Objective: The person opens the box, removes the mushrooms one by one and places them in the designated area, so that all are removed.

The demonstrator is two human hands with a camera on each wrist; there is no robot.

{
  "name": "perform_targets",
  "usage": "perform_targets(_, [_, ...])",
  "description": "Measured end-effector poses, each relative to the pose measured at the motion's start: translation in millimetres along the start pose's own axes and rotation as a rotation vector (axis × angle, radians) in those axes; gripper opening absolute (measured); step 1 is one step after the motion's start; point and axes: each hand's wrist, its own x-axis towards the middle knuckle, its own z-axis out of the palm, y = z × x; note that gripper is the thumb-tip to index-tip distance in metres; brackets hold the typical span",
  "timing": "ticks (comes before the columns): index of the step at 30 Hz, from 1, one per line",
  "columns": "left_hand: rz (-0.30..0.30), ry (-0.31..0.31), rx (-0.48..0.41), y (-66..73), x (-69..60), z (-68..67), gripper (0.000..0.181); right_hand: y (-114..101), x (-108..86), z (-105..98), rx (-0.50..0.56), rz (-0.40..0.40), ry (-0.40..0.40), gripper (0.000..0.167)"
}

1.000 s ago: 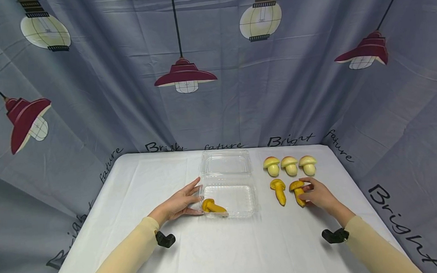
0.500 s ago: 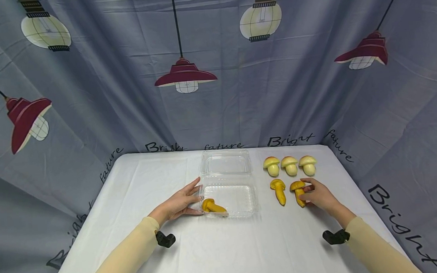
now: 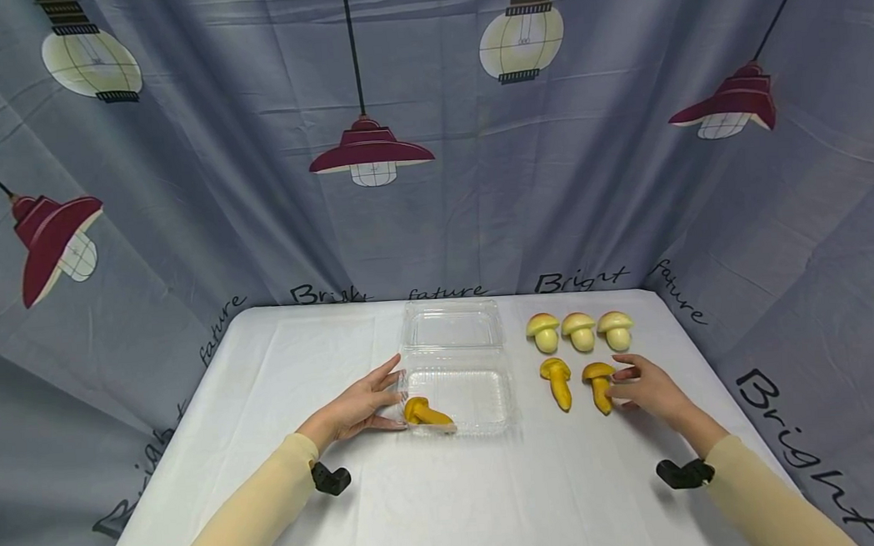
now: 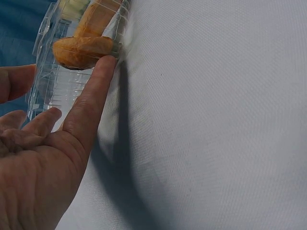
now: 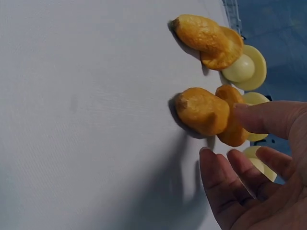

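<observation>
My left hand rests against the left side of a clear plastic clamshell box, fingers spread along its wall. Inside the box's base, at the near left corner, lies an orange-yellow mushroom. My right hand is just right of a second orange-yellow mushroom, its cap pointing away from me. In the right wrist view the fingers are parted and hold nothing. The thumb overlaps the cap there; whether it touches I cannot tell. Another orange-yellow mushroom lies to the left of that one.
Behind the orange-yellow mushrooms, three pale yellow-green mushrooms form a row. The box lid lies folded back toward the far edge of the white-covered table. A grey-blue curtain hangs behind.
My right hand has drawn back slightly to the right, its fingers parting from the mushroom, which has shifted a little rightward. The left hand and box have stayed in place.
</observation>
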Motion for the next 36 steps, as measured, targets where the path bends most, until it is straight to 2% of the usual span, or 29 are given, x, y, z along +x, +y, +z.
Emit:
perform_targets(8, [0.000,0.000,-0.006,0.3,-0.8,0.5,0.081,-8,-2.8,-12,0.003,-0.022,0.025,0.080])
perform_targets(14, [-0.001,0.000,-0.005,1.0,-0.8,0.8,0.081,-22,-2.9,-9,0.004,-0.075,0.051,0.079])
perform_targets(21, [-0.005,0.003,-0.001,0.6,-0.5,0.4,0.081,-47,-1.2,6,-0.031,-0.107,0.050,0.080])
perform_targets(26, [-0.007,0.004,0.004,0.7,-0.6,0.4,0.081,-63,0.7,19,-0.025,-0.118,0.039,0.074])
perform_targets(33, [-0.013,0.009,-0.001,0.6,-0.4,0.9,0.081,-84,3.1,38,-0.001,-0.210,0.026,0.068])
perform_targets(36, [-0.011,0.011,-0.005,1.1,-0.6,1.3,0.081,-96,3.3,48,0.016,-0.240,-0.009,0.070])
